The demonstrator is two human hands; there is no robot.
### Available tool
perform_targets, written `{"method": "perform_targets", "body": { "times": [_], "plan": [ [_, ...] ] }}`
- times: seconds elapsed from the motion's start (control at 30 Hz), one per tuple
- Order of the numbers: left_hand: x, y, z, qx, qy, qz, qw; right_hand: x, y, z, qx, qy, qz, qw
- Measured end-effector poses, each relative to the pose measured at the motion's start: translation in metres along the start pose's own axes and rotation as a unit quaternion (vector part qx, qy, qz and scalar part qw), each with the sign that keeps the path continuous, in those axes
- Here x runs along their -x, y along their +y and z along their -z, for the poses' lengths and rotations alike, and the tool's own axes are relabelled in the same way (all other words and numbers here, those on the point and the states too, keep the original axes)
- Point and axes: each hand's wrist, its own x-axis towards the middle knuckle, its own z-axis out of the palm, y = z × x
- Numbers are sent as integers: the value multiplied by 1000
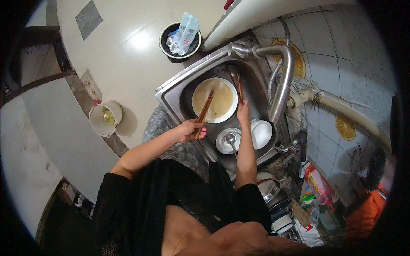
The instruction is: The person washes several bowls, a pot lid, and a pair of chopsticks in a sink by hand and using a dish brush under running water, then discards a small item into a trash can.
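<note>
I stand over a steel sink (175, 87). My left hand (191, 128) is closed on a pair of brown chopsticks (205, 111) that slant up over a large white bowl (215, 100) of cloudy water. My right hand (243, 114) reaches along the bowl's right rim and holds another pair of chopsticks (238, 87) pointing toward the tap. Below the big bowl sit a white plate (223, 143) with a metal spoon (231, 139) on it and a small white bowl (261, 133).
A curved steel tap (282, 79) arches over the sink's right side. A black bin (179, 40) with wrappers and a white bucket (105, 118) stand on the tiled floor. Stacked bowls (270, 190) and bottles (319, 187) crowd the counter at the right.
</note>
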Motion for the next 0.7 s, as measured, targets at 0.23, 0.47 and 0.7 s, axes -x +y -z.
{"method": "perform_targets", "body": {
  "times": [0.23,0.47,0.7],
  "plan": [
    [-14,-3,-17,4,1,48,999,79,-75,58,-175,-172,-208,947],
    [-16,-19,-16,4,16,37,999,187,-94,86,-566,-359,-296,681],
    [-4,-8,-20,-42,-27,108,993,117,-96,11,-704,-352,-311,533]
  ]
}}
